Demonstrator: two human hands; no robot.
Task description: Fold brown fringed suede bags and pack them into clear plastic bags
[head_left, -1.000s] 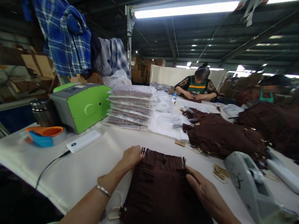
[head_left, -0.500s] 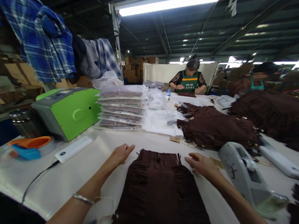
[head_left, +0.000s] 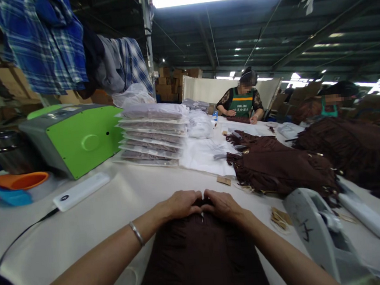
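Observation:
A dark brown fringed bag [head_left: 207, 255] lies flat on the white table right in front of me. My left hand [head_left: 185, 203] and my right hand [head_left: 224, 205] meet at its far edge, thumbs nearly touching. Both have their fingers closed on the edge of the bag, pinching the brown material between them. My palms cover most of the far fringe. A silver bangle circles my left wrist.
To the right stand a grey tape dispenser [head_left: 318, 233], brown tags [head_left: 279, 218] and more fringed bags [head_left: 283, 161]. Stacked packed bags [head_left: 153, 134], a green machine [head_left: 78, 138] and a white power bank [head_left: 82, 191] are at left. A co-worker [head_left: 241, 99] works across the table.
My hands were apart on either side of the bag's far end; they have come together and gripped its edge. The view has shifted slightly. The co-worker's hands have moved lower.

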